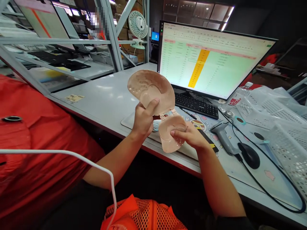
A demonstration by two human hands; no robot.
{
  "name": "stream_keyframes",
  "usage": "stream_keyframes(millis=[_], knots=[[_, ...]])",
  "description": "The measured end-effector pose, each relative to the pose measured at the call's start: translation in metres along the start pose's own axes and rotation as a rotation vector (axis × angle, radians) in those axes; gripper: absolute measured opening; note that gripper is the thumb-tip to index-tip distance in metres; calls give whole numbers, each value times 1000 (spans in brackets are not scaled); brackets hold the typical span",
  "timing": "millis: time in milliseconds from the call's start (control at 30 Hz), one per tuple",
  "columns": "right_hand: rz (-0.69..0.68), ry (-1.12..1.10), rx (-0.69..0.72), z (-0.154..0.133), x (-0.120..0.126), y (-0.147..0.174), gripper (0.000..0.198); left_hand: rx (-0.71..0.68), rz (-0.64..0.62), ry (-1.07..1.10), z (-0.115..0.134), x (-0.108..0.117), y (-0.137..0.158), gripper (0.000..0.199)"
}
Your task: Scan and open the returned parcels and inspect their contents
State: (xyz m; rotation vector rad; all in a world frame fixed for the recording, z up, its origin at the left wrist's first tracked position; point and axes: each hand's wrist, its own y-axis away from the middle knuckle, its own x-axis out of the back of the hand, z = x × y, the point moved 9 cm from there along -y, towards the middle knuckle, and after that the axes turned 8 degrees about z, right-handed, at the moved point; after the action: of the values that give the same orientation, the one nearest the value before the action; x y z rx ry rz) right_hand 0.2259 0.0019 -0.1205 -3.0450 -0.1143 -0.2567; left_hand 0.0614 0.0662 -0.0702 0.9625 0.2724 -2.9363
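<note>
A beige stick-on bra with two glossy moulded cups is held up in front of me, above the desk's front edge. A small clasp joins the cups in the middle. My left hand is closed on the upper-left cup, its thumb pressed on the inner face. With thumb on top and fingers hidden underneath, my right hand grips the lower-right cup. The cups tilt with their shiny inner sides towards me. Behind the bra, part of a pale blue item shows on the desk.
A monitor and keyboard stand behind my hands. To the right are a barcode scanner, a black mouse, cables and white baskets. Red fabric bulges at left; a white cable crosses the foreground.
</note>
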Motion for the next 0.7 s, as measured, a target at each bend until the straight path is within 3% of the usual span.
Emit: stream_keyframes(millis=[200,400,533,600,700], knots=[[-68,1,37,-6,-2,5,30,-158,-36,-4,20,1,1,36],[-79,10,70,-10,-2,7,31,-222,0,-36,28,2,7,30],[-11,-27,25,-3,0,3,42,-432,2,-215,43,7,16,24],[76,-90,-5,3,6,-2,53,-559,-174,-408,46,-4,24,25],[274,-210,-56,13,22,-11,68,-661,-743,-688,24,-32,49,49]])
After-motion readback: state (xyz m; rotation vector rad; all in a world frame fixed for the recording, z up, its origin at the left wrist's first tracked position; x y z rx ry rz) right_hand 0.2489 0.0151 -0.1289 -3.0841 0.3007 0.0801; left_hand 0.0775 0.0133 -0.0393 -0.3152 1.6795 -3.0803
